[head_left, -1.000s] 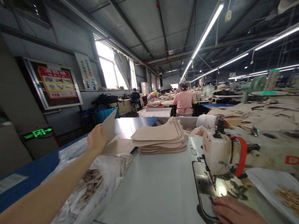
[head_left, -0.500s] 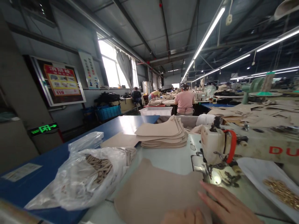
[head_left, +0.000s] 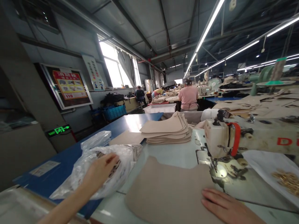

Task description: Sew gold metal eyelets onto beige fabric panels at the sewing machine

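Observation:
My left hand [head_left: 102,168] is over the open mouth of a clear plastic bag [head_left: 126,158] of narrow beige strips. Its fingers curl down among the strips, so their tips and anything between them are hidden. A flat beige fabric piece [head_left: 168,186] with a curved edge lies on the pale sewing table. On its right edge rests my right hand [head_left: 220,202], fingers stretched out and flat, holding nothing. Just beyond that hand is the sewing machine head [head_left: 216,137], with its lamp lit near the needle area.
Behind the fabric piece stands a stack of beige cut pieces [head_left: 167,129]. A white paper tray [head_left: 259,158] of small gold metal parts [head_left: 288,182] sits at right. The blue table [head_left: 70,161] extends to the left. A person in a pink top [head_left: 188,96] sits farther ahead.
My left hand has left the fabric piece and moved left to the bag. My right hand stays on the fabric's right side. The view has shifted slightly left.

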`<action>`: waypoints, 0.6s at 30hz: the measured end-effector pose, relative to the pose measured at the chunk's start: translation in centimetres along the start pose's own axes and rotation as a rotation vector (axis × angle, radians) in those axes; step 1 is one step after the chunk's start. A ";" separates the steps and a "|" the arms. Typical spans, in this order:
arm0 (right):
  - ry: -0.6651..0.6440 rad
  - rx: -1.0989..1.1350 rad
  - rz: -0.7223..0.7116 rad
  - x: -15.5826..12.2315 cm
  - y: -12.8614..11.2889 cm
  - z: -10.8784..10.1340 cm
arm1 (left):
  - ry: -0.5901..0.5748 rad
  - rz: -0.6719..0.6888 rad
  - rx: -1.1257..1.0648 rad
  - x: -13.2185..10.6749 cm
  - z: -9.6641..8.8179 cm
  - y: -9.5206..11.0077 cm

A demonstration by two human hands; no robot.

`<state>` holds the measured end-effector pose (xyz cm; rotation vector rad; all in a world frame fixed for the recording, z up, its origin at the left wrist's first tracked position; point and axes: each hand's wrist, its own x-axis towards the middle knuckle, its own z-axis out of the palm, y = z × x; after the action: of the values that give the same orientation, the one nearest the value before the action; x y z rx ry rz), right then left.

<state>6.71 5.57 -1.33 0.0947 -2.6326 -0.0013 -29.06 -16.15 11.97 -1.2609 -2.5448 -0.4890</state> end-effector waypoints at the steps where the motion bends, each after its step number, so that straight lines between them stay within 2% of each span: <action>1: 0.004 0.019 -0.007 0.1 0.3 0.6 | -0.006 -0.023 0.021 0.8 -0.1 -1.4; 3: 0.037 0.046 -0.045 0.4 0.8 1.6 | -0.066 -0.003 0.026 1.9 0.3 -3.0; 5: 0.051 0.052 -0.070 0.6 1.2 2.0 | -0.116 0.029 0.007 2.6 1.4 -3.5; 8: -0.016 0.046 -0.004 0.6 0.9 1.1 | -0.117 0.001 -0.014 3.3 3.0 -3.3; 10: -0.039 0.028 0.033 0.4 0.3 0.0 | -0.121 -0.024 -0.036 3.8 3.3 -3.4; 14: -0.055 -0.027 0.050 0.1 -0.7 -1.4 | -0.151 -0.062 -0.114 4.5 2.6 -4.3; 18: -0.046 0.001 0.072 -0.2 -0.8 -1.1 | -0.136 -0.160 -0.188 4.1 1.3 -5.6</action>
<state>7.45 4.84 -0.49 0.0001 -2.6808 0.0233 -36.07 -15.80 11.28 -1.1927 -2.7842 -0.7140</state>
